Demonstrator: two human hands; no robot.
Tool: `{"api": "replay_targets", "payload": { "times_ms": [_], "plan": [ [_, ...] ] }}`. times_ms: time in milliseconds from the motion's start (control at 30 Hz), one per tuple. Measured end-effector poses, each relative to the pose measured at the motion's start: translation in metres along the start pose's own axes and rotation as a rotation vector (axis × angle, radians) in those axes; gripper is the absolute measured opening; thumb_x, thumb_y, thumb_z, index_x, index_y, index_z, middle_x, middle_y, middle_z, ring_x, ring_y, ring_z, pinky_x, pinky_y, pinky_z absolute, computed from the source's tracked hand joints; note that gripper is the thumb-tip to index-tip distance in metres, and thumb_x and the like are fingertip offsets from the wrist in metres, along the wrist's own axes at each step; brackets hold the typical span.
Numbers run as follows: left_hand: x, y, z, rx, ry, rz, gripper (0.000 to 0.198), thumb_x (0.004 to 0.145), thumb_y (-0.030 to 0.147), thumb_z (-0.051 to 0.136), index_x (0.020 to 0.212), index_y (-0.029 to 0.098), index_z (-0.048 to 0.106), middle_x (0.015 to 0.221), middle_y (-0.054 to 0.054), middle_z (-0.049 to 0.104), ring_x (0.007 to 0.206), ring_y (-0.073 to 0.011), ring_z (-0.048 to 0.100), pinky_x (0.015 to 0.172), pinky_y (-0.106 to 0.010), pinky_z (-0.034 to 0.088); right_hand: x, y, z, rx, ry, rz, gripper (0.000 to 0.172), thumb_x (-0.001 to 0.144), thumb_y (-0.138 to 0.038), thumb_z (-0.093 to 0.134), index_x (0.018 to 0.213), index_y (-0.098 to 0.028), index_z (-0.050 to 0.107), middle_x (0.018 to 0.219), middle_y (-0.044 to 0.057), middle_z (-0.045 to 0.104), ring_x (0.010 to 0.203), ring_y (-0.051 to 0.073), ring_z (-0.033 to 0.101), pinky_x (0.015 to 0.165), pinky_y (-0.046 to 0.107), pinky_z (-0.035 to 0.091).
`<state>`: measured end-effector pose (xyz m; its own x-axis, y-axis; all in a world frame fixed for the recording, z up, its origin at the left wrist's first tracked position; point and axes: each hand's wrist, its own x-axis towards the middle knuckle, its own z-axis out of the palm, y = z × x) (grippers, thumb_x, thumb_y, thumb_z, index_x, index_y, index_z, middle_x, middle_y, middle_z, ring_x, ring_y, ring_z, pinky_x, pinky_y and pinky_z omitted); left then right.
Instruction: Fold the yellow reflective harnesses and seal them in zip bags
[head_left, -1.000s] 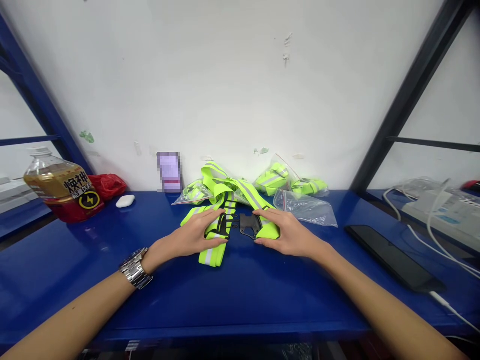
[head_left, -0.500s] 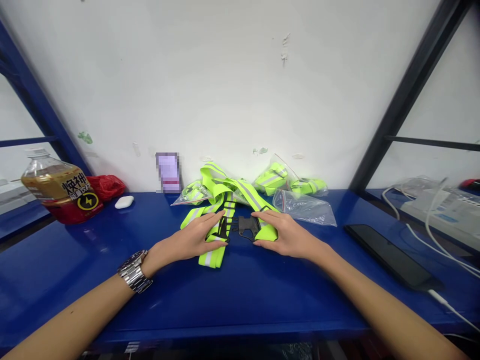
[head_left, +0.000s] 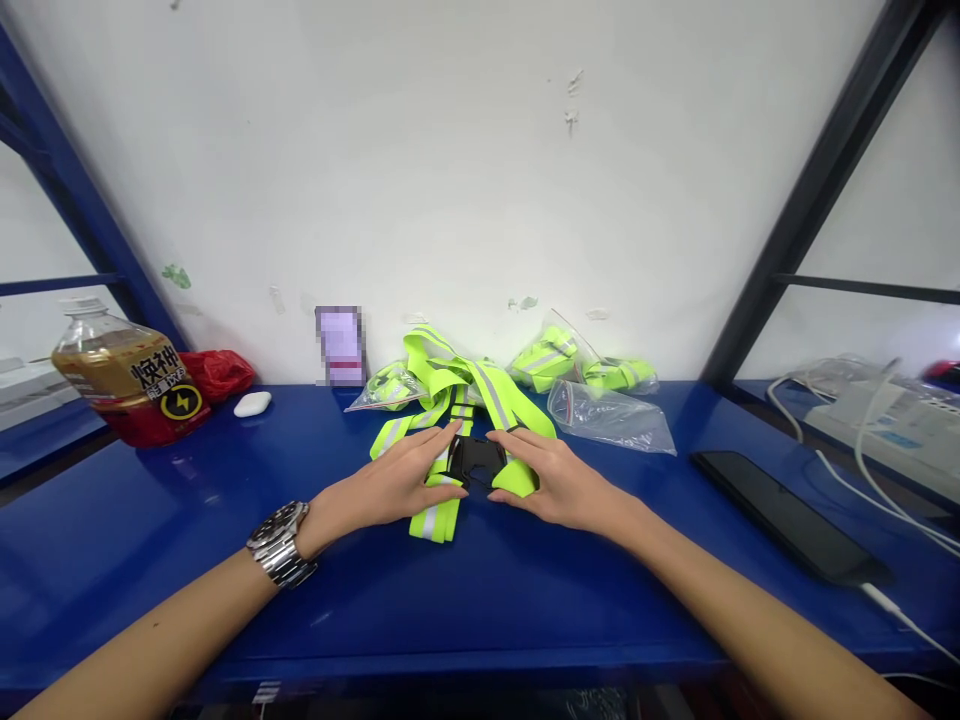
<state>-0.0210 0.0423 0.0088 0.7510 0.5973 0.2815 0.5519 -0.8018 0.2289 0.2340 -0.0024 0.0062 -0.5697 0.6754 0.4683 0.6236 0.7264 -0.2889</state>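
A black side-release buckle (head_left: 478, 460) lies at the middle of the blue table, its two halves now together. My left hand (head_left: 409, 475) grips the buckle's left half between thumb and fingers. On the opposite side, my right hand (head_left: 555, 472) holds the right half the same way. Neon yellow reflective straps (head_left: 491, 390) with a grey stripe run from the buckle and heap up behind it. One doubled strap end (head_left: 436, 522) hangs forward beneath my left hand. My palms hide parts of the straps.
Bagged yellow straps (head_left: 546, 358) and a clear zip bag (head_left: 611, 418) lie near the wall. A black phone (head_left: 784, 515) with a white cable is at right. At left are a large drink bottle (head_left: 127, 380), a red plastic bag (head_left: 221, 372), a white case (head_left: 253, 404) and a propped phone (head_left: 341, 345).
My hands have moved closer together. The two buckle halves, apart before with the prongs showing, now meet with no visible gap.
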Motion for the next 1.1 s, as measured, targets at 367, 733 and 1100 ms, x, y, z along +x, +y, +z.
{"api": "replay_targets", "payload": {
  "times_ms": [367, 733, 1100],
  "plan": [
    [-0.009, 0.098, -0.002, -0.031, -0.073, 0.388, 0.023, 0.096, 0.031, 0.042, 0.107, 0.016, 0.056, 0.100, -0.010, 0.063, 0.098, -0.0209, 0.057, 0.089, -0.033, 0.049, 0.006, -0.003, -0.011, 0.109, 0.232, 0.190, 0.057, 0.076, -0.044, 0.073, 0.125, -0.018, 0.059, 0.122, 0.012, 0.065, 0.111, 0.029, 0.061, 0.096, 0.044, 0.048],
    [0.014, 0.031, 0.027, -0.672, 0.037, -0.222, 0.045, 0.088, 0.058, 0.049, 0.111, 0.021, 0.061, 0.126, -0.010, 0.059, 0.112, -0.0276, 0.056, 0.099, -0.043, 0.043, -0.002, 0.005, -0.030, 0.387, 0.207, 0.268, 0.062, 0.071, -0.046, 0.075, 0.124, -0.018, 0.060, 0.115, 0.008, 0.067, 0.103, 0.028, 0.064, 0.092, 0.040, 0.051],
    [0.064, 0.065, 0.006, -1.619, 0.784, -0.473, 0.023, 0.069, 0.026, 0.076, 0.087, 0.015, 0.068, 0.081, -0.001, 0.067, 0.083, -0.0145, 0.062, 0.078, -0.025, 0.048, 0.003, -0.012, -0.027, -0.093, 0.310, 0.134, 0.049, 0.081, -0.041, 0.065, 0.122, -0.015, 0.061, 0.114, 0.016, 0.061, 0.105, 0.032, 0.055, 0.092, 0.050, 0.044]
  ]
}}
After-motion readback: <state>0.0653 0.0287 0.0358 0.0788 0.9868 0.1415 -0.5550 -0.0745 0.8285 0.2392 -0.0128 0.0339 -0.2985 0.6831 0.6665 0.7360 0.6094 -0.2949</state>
